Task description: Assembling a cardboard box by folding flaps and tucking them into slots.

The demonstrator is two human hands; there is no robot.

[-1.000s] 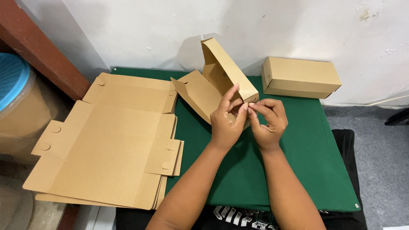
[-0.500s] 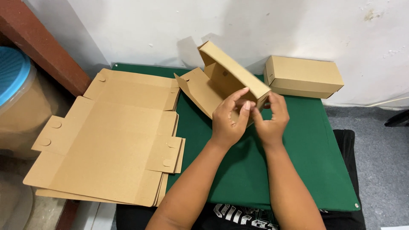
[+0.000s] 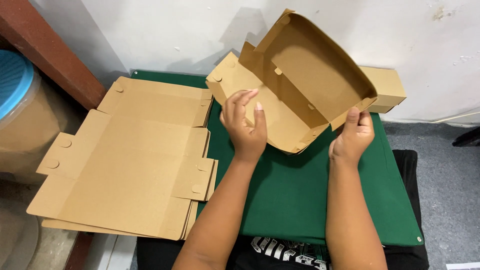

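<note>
A half-folded brown cardboard box (image 3: 295,85) is lifted above the green table (image 3: 300,200), its hollow side turned toward me. My left hand (image 3: 245,125) presses flat against the box's left panel, fingers spread. My right hand (image 3: 352,137) grips the box's lower right corner flap. A stack of flat, unfolded cardboard blanks (image 3: 130,155) lies to the left, overhanging the table's left edge.
A finished closed cardboard box (image 3: 387,87) sits at the back right, partly hidden behind the lifted one. A white wall runs behind the table. At far left stand a tub with a blue lid (image 3: 15,85) and a brown wooden beam (image 3: 55,55).
The box has been raised and turned so its open inside faces me. My hands moved apart, from pinching one corner together to holding the left panel and right corner.
</note>
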